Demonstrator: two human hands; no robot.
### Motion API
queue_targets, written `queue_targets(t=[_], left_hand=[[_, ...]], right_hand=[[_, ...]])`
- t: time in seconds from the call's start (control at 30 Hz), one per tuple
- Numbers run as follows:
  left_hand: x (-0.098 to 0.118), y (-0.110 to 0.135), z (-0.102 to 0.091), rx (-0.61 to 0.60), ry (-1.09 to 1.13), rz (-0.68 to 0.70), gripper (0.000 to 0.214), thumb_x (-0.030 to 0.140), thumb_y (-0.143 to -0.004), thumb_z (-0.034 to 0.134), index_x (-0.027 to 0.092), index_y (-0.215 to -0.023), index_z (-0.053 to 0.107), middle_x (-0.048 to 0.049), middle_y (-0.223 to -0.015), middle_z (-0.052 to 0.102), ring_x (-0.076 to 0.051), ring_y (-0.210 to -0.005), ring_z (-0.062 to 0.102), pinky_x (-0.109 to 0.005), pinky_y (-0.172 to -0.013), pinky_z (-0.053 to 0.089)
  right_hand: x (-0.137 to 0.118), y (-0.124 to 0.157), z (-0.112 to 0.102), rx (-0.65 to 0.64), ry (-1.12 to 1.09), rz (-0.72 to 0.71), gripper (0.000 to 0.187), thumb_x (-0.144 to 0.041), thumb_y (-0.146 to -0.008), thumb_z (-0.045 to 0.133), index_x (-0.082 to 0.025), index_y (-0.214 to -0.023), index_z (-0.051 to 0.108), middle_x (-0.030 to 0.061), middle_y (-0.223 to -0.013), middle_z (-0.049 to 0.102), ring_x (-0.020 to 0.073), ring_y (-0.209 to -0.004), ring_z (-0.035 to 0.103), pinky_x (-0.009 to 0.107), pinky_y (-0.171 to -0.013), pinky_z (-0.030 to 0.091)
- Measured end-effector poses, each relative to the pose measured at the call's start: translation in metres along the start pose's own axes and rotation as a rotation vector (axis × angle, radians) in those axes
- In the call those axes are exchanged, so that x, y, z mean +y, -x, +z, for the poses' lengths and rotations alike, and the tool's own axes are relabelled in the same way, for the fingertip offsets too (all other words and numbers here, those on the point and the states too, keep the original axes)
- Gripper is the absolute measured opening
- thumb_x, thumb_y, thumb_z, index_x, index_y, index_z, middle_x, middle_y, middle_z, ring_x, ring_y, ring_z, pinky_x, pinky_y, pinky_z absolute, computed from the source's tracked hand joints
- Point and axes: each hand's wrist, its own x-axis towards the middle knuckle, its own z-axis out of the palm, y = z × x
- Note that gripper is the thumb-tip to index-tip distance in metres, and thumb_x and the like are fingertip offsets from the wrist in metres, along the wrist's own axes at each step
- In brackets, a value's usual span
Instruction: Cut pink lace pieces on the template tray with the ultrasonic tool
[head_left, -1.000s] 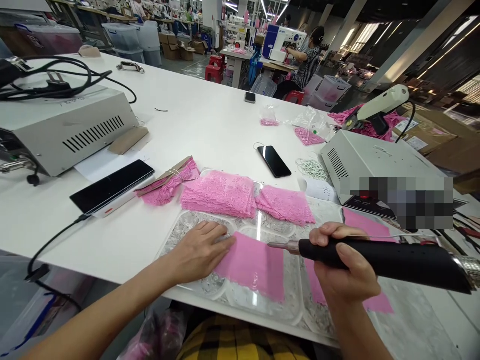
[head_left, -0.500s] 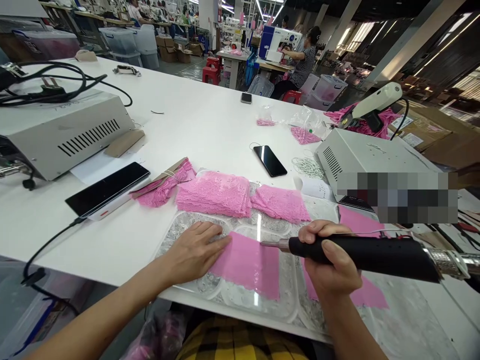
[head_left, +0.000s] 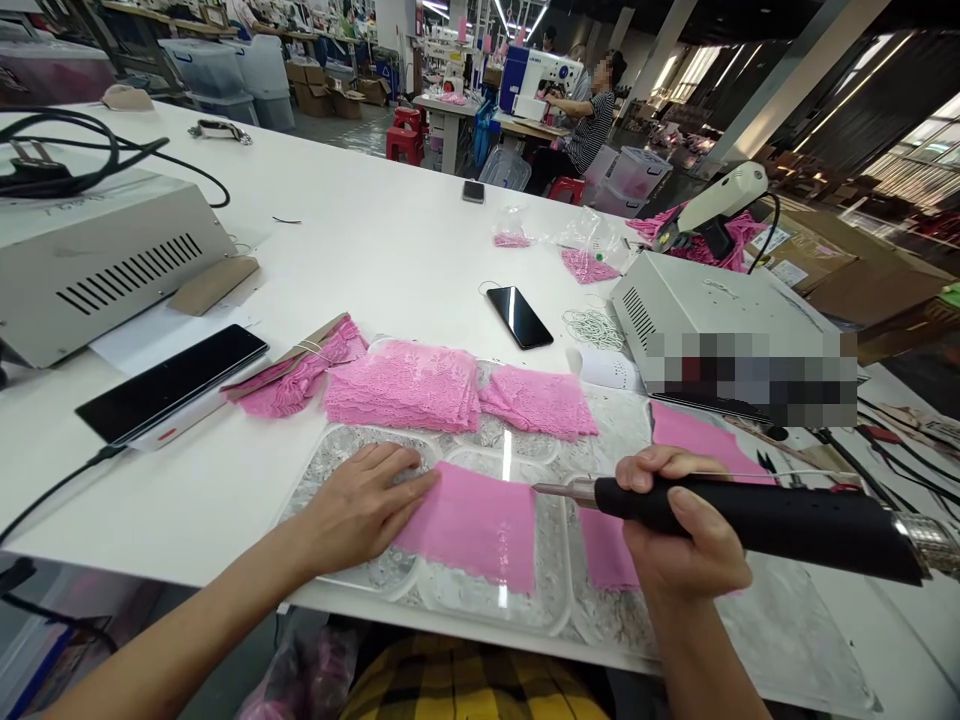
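My left hand [head_left: 364, 505] lies flat, fingers stretched, pressing the left edge of a pink lace piece [head_left: 472, 525] onto a clear glass plate [head_left: 517, 610]. My right hand [head_left: 686, 545] is wrapped round a black handheld cutting tool [head_left: 757, 515]. Its metal tip [head_left: 551, 489] sits at the upper right corner of that lace piece. Another pink lace piece [head_left: 607, 560] lies partly under my right hand. Stacks of pink lace [head_left: 405, 385] sit at the plate's far edge.
Grey machine boxes stand at left [head_left: 105, 260] and right [head_left: 720, 320]. Two phones lie on the white table: one on a charger [head_left: 169, 380], one in the middle [head_left: 519, 316]. A white handheld tool [head_left: 724, 200] rests on the right box. A person sews at a far table [head_left: 585, 120].
The camera view has shifted slightly; both hands keep their places on the lace and the tool. The tool tip stays at the lace's upper right corner.
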Motion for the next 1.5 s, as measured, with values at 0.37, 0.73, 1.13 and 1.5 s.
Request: queue_targets(t=[0.37, 0.73, 1.13, 1.5], left_hand=[[0.000, -0.001, -0.002, -0.018, 0.001, 0.005, 0.027, 0.016, -0.095, 0.044, 0.015, -0.115, 0.063, -0.0119, -0.101, 0.059, -0.021, -0.087, 0.057, -0.033, -0.071, 0.049], [-0.004, 0.002, 0.002, 0.005, 0.048, -0.013, 0.028, 0.019, -0.095, 0.048, 0.018, -0.119, 0.063, -0.0111, -0.103, 0.059, -0.021, -0.092, 0.057, -0.034, -0.076, 0.051], [-0.003, 0.001, 0.000, -0.005, 0.073, -0.027, 0.025, 0.021, -0.095, 0.050, 0.020, -0.113, 0.066, -0.0104, -0.101, 0.060, -0.020, -0.091, 0.056, -0.035, -0.076, 0.051], [-0.003, 0.000, 0.000, -0.012, 0.067, -0.018, 0.025, 0.019, -0.094, 0.050, 0.019, -0.114, 0.066, -0.0110, -0.103, 0.059, -0.021, -0.093, 0.056, -0.034, -0.076, 0.051]], right_hand=[[0.001, 0.001, -0.003, -0.028, 0.003, -0.002, 0.010, -0.019, -0.065, 0.057, -0.018, -0.073, 0.063, 0.0013, -0.071, 0.059, 0.0112, -0.054, 0.052, 0.029, -0.050, 0.045], [-0.004, 0.000, -0.012, 0.006, -0.041, 0.074, 0.013, -0.020, -0.062, 0.055, -0.018, -0.072, 0.063, 0.0011, -0.069, 0.058, 0.0099, -0.050, 0.048, 0.028, -0.048, 0.044], [-0.008, 0.005, -0.012, -0.091, -0.080, 0.091, 0.012, -0.021, -0.063, 0.059, -0.017, -0.073, 0.063, 0.0012, -0.068, 0.058, 0.0102, -0.049, 0.051, 0.028, -0.047, 0.044], [-0.006, 0.005, -0.016, -0.166, -0.083, 0.088, 0.010, -0.022, -0.067, 0.061, -0.017, -0.075, 0.063, 0.0018, -0.071, 0.059, 0.0099, -0.052, 0.052, 0.028, -0.049, 0.046]])
